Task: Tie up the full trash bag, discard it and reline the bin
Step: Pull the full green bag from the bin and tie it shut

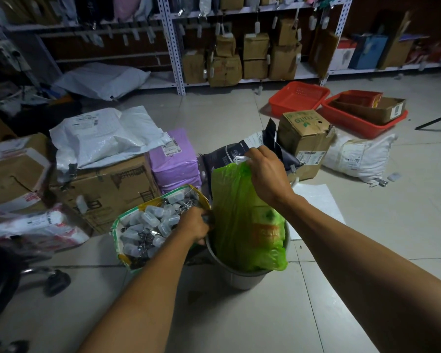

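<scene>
A translucent green trash bag (242, 217) stands stretched upward out of a round grey bin (236, 277) on the tiled floor. My right hand (266, 174) grips the bag's gathered top edge, held high above the bin. My left hand (197, 225) sits at the bin's left rim, its fingers curled on the rim or the bag's edge; which one is hidden. Orange and green items show through the bag's plastic. The bag's bottom is hidden inside the bin.
A green-edged bag (153, 225) of small plastic tags touches the bin's left side. Cardboard boxes (107, 189), purple parcels (175, 159) and white mailers lie left and behind. Red baskets (299, 98) and shelving stand at the back. An office chair's wheel (57, 281) is at the left.
</scene>
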`<move>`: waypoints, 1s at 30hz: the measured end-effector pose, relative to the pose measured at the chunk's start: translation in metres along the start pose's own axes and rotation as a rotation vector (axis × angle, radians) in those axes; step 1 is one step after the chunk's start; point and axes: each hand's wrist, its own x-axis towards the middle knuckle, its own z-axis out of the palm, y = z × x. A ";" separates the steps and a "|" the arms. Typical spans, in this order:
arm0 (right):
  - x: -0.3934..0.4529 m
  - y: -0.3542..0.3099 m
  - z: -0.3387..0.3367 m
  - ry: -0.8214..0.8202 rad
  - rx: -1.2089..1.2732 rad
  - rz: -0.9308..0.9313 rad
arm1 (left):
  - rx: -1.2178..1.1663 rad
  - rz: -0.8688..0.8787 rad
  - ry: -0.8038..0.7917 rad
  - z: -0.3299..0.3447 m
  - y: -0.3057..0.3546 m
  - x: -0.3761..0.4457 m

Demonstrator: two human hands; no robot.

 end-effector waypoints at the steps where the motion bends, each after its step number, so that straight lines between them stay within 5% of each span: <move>1: 0.003 -0.001 -0.003 0.007 0.002 -0.005 | -0.004 -0.005 -0.001 0.000 -0.002 0.001; 17: 0.026 -0.030 -0.053 0.222 0.126 -0.017 | 0.020 -0.012 0.095 -0.002 -0.011 -0.010; 23: 0.032 -0.033 -0.060 0.190 0.125 -0.064 | -0.025 -0.062 0.008 -0.006 -0.018 -0.007; 30: 0.030 -0.035 -0.077 0.086 0.141 -0.042 | 0.195 -0.038 0.067 -0.029 -0.003 -0.023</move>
